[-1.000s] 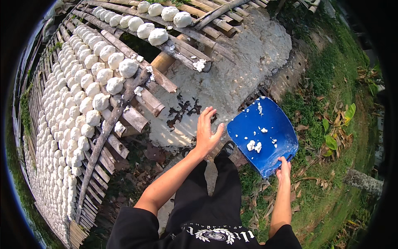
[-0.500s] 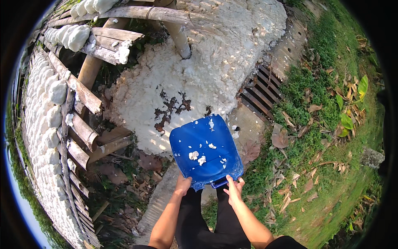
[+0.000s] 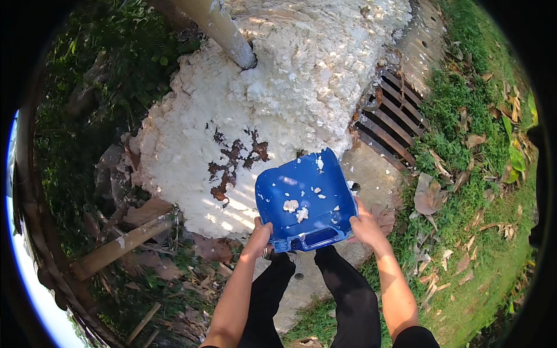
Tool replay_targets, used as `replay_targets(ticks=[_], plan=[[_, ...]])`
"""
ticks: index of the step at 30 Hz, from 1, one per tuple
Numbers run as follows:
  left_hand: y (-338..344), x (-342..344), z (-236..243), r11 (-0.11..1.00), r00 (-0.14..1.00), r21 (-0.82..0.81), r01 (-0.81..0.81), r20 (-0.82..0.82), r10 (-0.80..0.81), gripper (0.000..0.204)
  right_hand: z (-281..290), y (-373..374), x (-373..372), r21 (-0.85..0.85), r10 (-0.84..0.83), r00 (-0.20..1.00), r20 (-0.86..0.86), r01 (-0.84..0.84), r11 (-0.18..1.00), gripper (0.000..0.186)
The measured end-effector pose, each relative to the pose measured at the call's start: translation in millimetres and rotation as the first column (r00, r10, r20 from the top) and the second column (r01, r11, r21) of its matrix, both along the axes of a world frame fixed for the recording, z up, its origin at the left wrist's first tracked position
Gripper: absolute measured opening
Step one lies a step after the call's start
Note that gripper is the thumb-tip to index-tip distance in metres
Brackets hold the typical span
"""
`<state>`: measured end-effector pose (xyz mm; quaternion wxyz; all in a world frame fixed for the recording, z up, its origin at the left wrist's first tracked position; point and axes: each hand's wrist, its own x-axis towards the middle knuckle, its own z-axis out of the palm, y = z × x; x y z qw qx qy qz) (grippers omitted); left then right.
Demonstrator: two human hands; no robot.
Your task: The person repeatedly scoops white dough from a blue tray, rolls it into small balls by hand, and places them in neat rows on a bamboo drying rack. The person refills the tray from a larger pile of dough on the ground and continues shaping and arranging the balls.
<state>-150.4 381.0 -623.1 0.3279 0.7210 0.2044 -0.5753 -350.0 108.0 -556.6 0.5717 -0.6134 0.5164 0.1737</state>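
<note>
Both hands hold a blue plastic scoop (image 3: 299, 188) with a moulded handle on its near edge and a few white lumps on it. My left hand (image 3: 260, 236) is closed on its left near corner; my right hand (image 3: 364, 225) grips the right side near the corner. The scoop's far part hangs over the edge of a thick layer of white crumbly material (image 3: 272, 87) spread on the ground, which has dark brown patches at its middle.
A bamboo post (image 3: 217, 35) stands in the white layer, and a bamboo pole (image 3: 122, 242) lies at left. A rusty metal grate (image 3: 389, 127) is right of the scoop, beside a concrete strip (image 3: 371, 177). Grass (image 3: 470, 243) and dry leaves border the right; my legs are below.
My left hand went from free to gripping the scoop, and my right hand shifted from the handle to the right side. The view swung away from the bamboo racks of white balls toward the ground.
</note>
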Motion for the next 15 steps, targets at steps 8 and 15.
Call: replay_targets(ticks=[8,15], plan=[[125.7,52.3,-9.3,0.926,0.908,-0.038,-0.376,0.183,0.376,0.062,-97.5,195.7,12.3,0.535,-0.307,0.952,-0.007,0.263,0.803,0.074],[159.0,69.3,-110.5,0.947,0.888,-0.071,-0.315,0.329,0.32,0.064,-160.7,257.0,29.4,0.564,-0.61,0.762,-0.218,0.608,0.558,0.079]])
